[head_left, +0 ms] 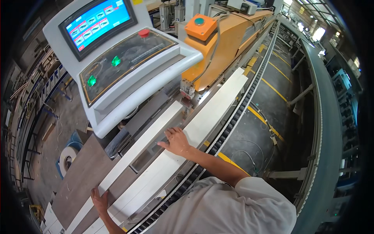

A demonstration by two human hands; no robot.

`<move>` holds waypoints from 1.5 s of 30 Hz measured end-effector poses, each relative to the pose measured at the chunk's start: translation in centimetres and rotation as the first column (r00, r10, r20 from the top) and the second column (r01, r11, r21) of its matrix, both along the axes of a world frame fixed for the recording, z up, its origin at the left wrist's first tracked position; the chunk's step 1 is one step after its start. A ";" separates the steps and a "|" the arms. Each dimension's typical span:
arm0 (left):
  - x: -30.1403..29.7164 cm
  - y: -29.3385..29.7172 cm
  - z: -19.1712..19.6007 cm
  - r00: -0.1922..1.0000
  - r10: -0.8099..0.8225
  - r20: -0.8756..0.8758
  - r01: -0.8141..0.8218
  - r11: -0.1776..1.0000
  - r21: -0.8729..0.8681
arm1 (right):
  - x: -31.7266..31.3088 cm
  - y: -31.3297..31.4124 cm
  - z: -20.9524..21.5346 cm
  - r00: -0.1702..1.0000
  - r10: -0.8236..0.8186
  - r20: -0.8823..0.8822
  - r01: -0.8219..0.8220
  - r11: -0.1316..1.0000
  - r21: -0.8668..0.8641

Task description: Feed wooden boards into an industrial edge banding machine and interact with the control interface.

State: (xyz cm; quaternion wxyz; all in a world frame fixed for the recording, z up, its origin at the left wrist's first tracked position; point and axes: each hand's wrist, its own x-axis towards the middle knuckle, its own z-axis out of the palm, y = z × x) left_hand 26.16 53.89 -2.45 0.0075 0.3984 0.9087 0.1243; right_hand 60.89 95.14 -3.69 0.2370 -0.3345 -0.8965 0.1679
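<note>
A narrow white board [145, 135] lies lengthwise on the brown machine table. Across its near part rests my left hand [100, 201], fingers at one edge and thumb at the other, closed over the board. Nearer to me, a wider white board [152, 173] runs beside it, with another white board [216, 103] continuing toward the far end. My right hand [177, 141] lies on these wider boards around the place where they meet, fingers spread out past the left edge. What lies under its palm is hidden.
A grey control panel [144, 84] with a lit screen [97, 23] overhangs the table at left. Behind the boards stands an orange machine housing [218, 48] with a button box [200, 26]. A black chain conveyor [230, 130] runs close along my front. Hoses [265, 121] lie on the floor.
</note>
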 end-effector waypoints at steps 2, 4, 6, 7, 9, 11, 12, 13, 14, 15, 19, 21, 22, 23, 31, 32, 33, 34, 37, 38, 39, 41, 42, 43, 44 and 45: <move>0.4 0.5 0.0 0.996 -0.071 -0.049 0.074 0.996 0.050 | -0.4 -0.3 -0.5 0.999 -0.045 -0.026 0.045 0.999 -0.006; 0.6 1.6 0.0 0.995 -0.092 -0.045 0.095 0.993 0.066 | -0.6 0.0 -0.4 0.983 -0.182 0.016 0.180 0.980 0.083; 0.9 3.0 0.0 0.998 -0.051 0.022 0.049 0.995 0.091 | -0.7 -0.3 0.3 0.975 -0.201 0.096 0.201 0.980 0.006; 1.0 3.5 -0.2 0.996 -0.006 0.091 -0.004 0.995 0.100 | -0.6 -0.2 0.7 0.960 -0.218 0.174 0.232 0.970 -0.069; -0.6 -0.4 -2.4 0.999 -0.017 -0.029 0.020 0.994 0.105 | -3.7 -1.1 -2.0 0.955 -0.255 0.154 0.260 0.966 -0.008; 0.3 0.3 -1.5 0.994 0.079 0.076 -0.063 0.979 -0.192 | -3.8 -1.6 -1.7 0.945 -0.237 0.227 0.258 0.964 -0.064; 0.3 0.1 -0.4 0.980 0.139 0.143 -0.110 0.974 -0.199 | -3.7 -1.4 -0.8 0.940 -0.262 0.219 0.278 0.960 -0.046; -2.0 -2.7 -2.0 0.996 -0.015 0.083 0.029 0.986 -0.167 | -4.7 -2.0 0.0 0.951 -0.260 0.168 0.270 0.962 -0.037; -2.3 -1.7 -2.6 0.997 -0.005 0.082 0.021 0.981 -0.194 | -4.9 -2.3 -0.1 0.952 -0.273 0.134 0.280 0.959 -0.034; -2.7 -1.7 -2.4 0.997 0.012 0.076 0.006 0.972 -0.236 | -4.7 -2.1 -0.2 0.951 -0.275 0.137 0.284 0.958 -0.048; -0.9 0.8 2.4 0.977 0.024 0.212 0.009 0.988 -0.154 | -3.3 -1.9 1.4 0.930 -0.339 0.144 0.355 0.929 -0.107; -2.3 -1.2 4.6 0.962 -0.158 0.223 0.178 0.981 -0.072 | -3.5 -2.1 2.0 0.914 -0.371 0.165 0.392 0.911 -0.128; -3.6 -3.4 4.9 0.967 -0.155 0.204 0.181 0.977 -0.116 | -4.5 -2.9 1.5 0.909 -0.376 0.181 0.397 0.912 -0.100; -5.0 -6.4 5.2 0.972 -0.147 0.185 0.178 0.971 -0.163 | -5.7 -3.9 0.9 0.905 -0.376 0.200 0.396 0.915 -0.075; -16.6 -22.5 2.3 0.943 -0.332 -0.029 0.333 0.941 0.053 | -9.2 -7.5 -0.9 0.853 -0.469 0.230 0.492 0.869 -0.050; -17.2 -23.5 3.4 0.980 -0.183 0.083 0.193 0.973 -0.130 | -9.8 -7.8 -1.3 0.820 -0.515 0.249 0.530 0.848 0.005; -17.6 -24.0 3.7 0.986 0.005 0.166 0.048 0.948 -0.314 | -10.0 -8.0 -0.3 0.841 -0.474 0.261 0.507 0.859 -0.072; -16.8 -22.6 4.3 0.987 0.036 0.155 0.017 0.945 -0.328 | -10.0 -7.9 -0.6 0.813 -0.530 0.241 0.551 0.834 -0.026; -16.2 -21.5 5.8 0.980 0.082 0.183 -0.019 0.946 -0.323 | -10.3 -8.2 -1.7 0.834 -0.550 0.037 0.546 0.834 0.079; -16.3 -22.0 5.6 0.972 0.074 0.221 -0.006 0.956 -0.293 | -10.4 -8.0 -1.8 0.844 -0.535 0.047 0.531 0.844 0.078; -17.7 -24.3 4.1 0.970 0.100 0.220 -0.030 0.953 -0.302 | -10.8 -8.0 -1.4 0.836 -0.546 0.055 0.543 0.838 0.061; -21.5 -31.4 -0.5 1.000 -0.017 0.021 0.022 0.964 -0.265 | -12.2 -7.8 -0.8 0.849 -0.526 0.059 0.525 0.851 0.031; -21.3 -30.4 -1.1 0.999 0.014 0.038 -0.003 0.958 -0.288 | -11.9 -7.3 -0.8 0.838 -0.543 0.059 0.543 0.840 0.016; -21.0 -29.6 -1.4 0.998 0.020 0.051 -0.005 0.957 -0.290 | -11.7 -7.0 -0.9 0.827 -0.559 0.058 0.560 0.829 0.000; -20.7 -28.9 -1.5 0.998 -0.006 0.065 0.022 0.967 -0.253 | -11.6 -6.5 -1.2 0.830 -0.554 0.065 0.555 0.832 0.002; -19.9 -27.0 -1.3 0.996 -0.036 0.083 0.054 0.976 -0.213 | -11.2 -5.9 -1.7 0.818 -0.573 0.048 0.573 0.819 0.010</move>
